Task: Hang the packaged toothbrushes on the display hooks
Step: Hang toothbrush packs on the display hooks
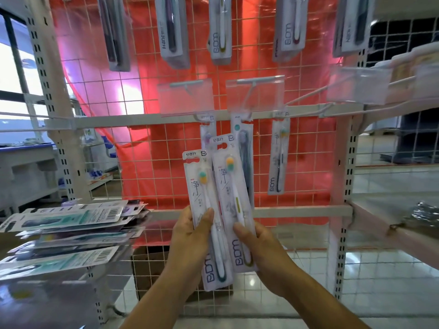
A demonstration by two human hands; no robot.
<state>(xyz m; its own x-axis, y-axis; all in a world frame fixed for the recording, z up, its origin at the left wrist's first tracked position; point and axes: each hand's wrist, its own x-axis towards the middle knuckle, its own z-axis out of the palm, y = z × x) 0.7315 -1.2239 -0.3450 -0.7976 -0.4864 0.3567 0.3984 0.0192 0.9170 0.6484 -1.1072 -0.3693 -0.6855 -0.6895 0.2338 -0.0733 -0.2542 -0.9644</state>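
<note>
- Holding one toothbrush pack each: left hand [190, 230] pinches the left pack [209, 217], right hand [259, 243] grips the right pack [234, 200], centre frame.
- Step looks like sorting packs before hanging.
- Next: lift a pack's top hole onto a hook [202, 118] on the middle rail, just above.
- Spare packs [71, 224] stacked lower left.

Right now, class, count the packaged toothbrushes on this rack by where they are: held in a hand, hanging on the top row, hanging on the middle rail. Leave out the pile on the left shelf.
Held, left hand and right hand: 2
Top-row packs: 5
Middle-rail packs: 3
Total: 10
</note>
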